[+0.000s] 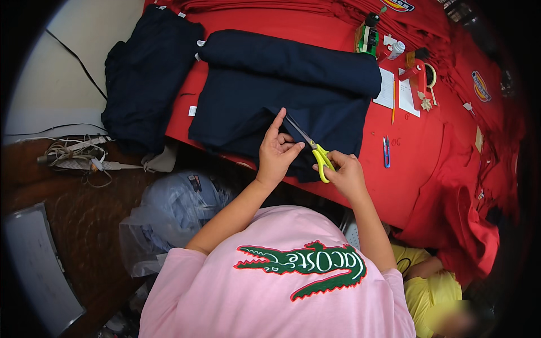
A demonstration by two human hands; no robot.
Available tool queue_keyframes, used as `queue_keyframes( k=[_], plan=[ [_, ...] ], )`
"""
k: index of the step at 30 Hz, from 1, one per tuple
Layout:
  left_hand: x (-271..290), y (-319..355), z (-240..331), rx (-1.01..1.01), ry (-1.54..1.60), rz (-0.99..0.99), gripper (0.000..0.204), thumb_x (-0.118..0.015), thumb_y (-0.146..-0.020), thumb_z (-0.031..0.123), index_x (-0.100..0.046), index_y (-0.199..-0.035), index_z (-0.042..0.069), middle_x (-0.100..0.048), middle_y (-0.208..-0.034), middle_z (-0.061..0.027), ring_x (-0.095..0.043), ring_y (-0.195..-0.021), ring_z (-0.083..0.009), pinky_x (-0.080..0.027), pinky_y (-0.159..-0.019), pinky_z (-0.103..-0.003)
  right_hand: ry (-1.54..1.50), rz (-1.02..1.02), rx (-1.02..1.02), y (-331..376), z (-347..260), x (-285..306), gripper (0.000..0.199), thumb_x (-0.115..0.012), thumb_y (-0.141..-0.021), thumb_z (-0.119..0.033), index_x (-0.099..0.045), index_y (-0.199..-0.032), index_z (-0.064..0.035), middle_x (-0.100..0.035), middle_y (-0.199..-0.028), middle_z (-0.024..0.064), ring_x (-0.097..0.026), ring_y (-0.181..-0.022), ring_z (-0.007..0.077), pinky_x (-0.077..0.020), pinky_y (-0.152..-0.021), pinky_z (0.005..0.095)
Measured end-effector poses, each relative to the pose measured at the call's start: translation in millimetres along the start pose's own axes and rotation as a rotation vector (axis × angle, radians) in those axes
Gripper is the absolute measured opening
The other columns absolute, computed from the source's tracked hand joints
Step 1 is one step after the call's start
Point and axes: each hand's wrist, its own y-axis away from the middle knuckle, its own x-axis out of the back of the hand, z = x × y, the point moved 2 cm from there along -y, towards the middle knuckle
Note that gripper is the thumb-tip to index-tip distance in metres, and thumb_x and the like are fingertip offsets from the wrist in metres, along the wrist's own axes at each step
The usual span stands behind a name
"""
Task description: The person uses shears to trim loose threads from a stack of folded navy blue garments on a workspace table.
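Observation:
A navy blue cloth lies on the red-covered table in front of me, its far side folded into a thick roll. Yellow-green-handled scissors are in my right hand, fingers wrapped about the handles and the blades pointing up and left. Over the near part of the cloth is my left hand, palm turned to the scissors. Its index finger stretches up beside the blade tips, while the other fingers bend loosely and the thumb stands apart. I see nothing held in it. The cloth's near edge is bunched into folds behind both hands.
Another navy cloth pile lies at left. Blue thread snips, a pencil, papers and small bottles are at right. Red garments heap along the right side. A person in yellow is at lower right.

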Motion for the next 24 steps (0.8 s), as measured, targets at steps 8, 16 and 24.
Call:
queue_keyframes(
  k=[8,16,24],
  plan=[
    [17,-8,-17,-0.094,-0.117,0.140,0.081,-0.066,-0.093,-0.018,-0.034,-0.165,0.002,-0.064,-0.121,-0.0086,-0.067,-0.102,-0.0104,-0.056,-0.096,-0.024,0.031,0.011,0.073,3,10,-4,0.032,-0.086,-0.081,-0.032,-0.073,-0.085,-0.0032,-0.064,-0.065,0.0105,-0.059,-0.062,0.0283,-0.0435,-0.079,0.0390],
    [11,-1,-2,-0.101,-0.113,0.102,0.089,-0.064,-0.090,-0.022,-0.028,-0.167,0.004,-0.062,-0.123,-0.0074,-0.065,-0.105,-0.0116,-0.058,-0.094,-0.025,0.007,0.000,0.171,-12,-5,-4,0.032,-0.090,-0.079,-0.024,-0.073,-0.090,0.0008,-0.063,-0.066,0.0116,-0.052,-0.055,0.0226,-0.0427,-0.064,0.0369],
    [17,-1,-5,-0.168,-0.123,0.193,0.077,-0.070,-0.090,-0.017,-0.045,-0.160,0.003,-0.052,-0.140,-0.0066,-0.063,-0.103,-0.0094,-0.059,-0.088,-0.022,-0.045,-0.146,-0.028,-11,9,-16,0.029,-0.084,-0.084,-0.031,-0.071,-0.084,-0.0047,-0.064,-0.064,0.0086,-0.056,-0.060,0.0268,-0.0424,-0.085,0.0363]
  ],
)
